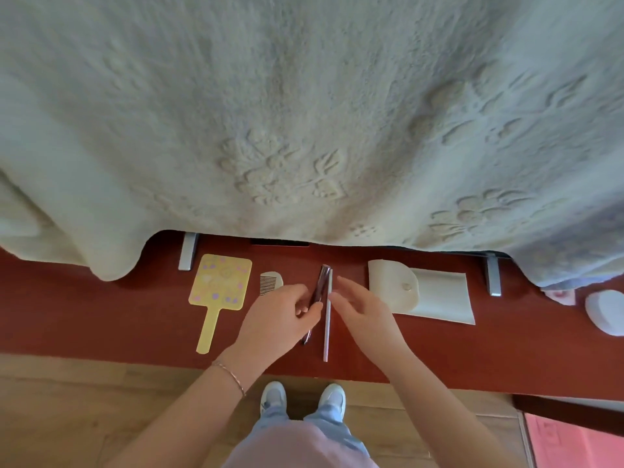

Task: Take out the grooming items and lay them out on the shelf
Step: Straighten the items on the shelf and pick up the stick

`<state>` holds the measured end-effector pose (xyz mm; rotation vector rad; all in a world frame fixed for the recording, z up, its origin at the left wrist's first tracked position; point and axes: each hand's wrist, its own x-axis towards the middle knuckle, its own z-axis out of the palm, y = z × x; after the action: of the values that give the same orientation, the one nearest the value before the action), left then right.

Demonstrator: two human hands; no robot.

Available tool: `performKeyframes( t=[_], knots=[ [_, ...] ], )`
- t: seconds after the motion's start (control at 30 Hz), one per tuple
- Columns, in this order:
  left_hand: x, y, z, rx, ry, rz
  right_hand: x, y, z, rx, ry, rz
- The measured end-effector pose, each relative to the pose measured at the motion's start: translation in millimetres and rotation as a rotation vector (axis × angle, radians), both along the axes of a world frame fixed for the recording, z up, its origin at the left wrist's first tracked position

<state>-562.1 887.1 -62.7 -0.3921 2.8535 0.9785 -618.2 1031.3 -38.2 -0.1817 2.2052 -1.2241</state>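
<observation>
We look straight down at a red-brown shelf (101,319) that runs left to right, with a pale fleece blanket (304,113) hanging over its far edge and wooden floor along its near edge.

Our left hand (280,319) is near the middle of the shelf. Its fingers are curled and pinch a dark, slim tool (320,283) that points away from us toward the far edge; what kind of tool it is we cannot tell. A thin bracelet (231,374) circles that wrist.

Our right hand (364,307) hovers just to the right, fingers straight and slightly apart, holding nothing. Between the two hands lies a long, thin pale stick (327,327), perhaps a nail file, lined up from near edge to far edge and just beside the dark tool.

Toward the left end of the shelf, a yellow hand mirror (219,282) lies flat with its handle pointing to the near edge. Just right of it is a small white comb (268,282), partly hidden by our left hand.

Right of the hands, a white pouch (435,298) lies flat with its snap flap open to the left. At the right end a round white object (606,310) sits, well apart from the pouch.

Below, we see our white shoes (273,396) and blue jeans (324,420) on the floor.
</observation>
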Motion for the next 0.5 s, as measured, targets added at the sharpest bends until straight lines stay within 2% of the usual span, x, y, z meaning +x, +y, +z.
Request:
performKeyframes(
  t=[0.1, 0.2, 0.37, 0.5],
  knots=[
    [6.1, -1.5, 9.2, 0.038, 0.012, -0.035, -10.2, -14.3, 1.8, -0.164, -0.194, -0.136],
    [10.5, -1.6, 12.5, 0.011, 0.028, -0.038, -12.3, -20.4, 9.5, -0.266, -0.192, -0.135],
    [24.0, -4.3, 18.7, 0.272, 0.016, 0.097, -21.6, -24.1, 15.5, -0.412, -0.296, -0.313],
    [34.4, -6.3, 24.3, 0.449, 0.153, 0.268, -27.4, -22.4, 20.2, -0.511, -0.381, -0.342]
  ],
)
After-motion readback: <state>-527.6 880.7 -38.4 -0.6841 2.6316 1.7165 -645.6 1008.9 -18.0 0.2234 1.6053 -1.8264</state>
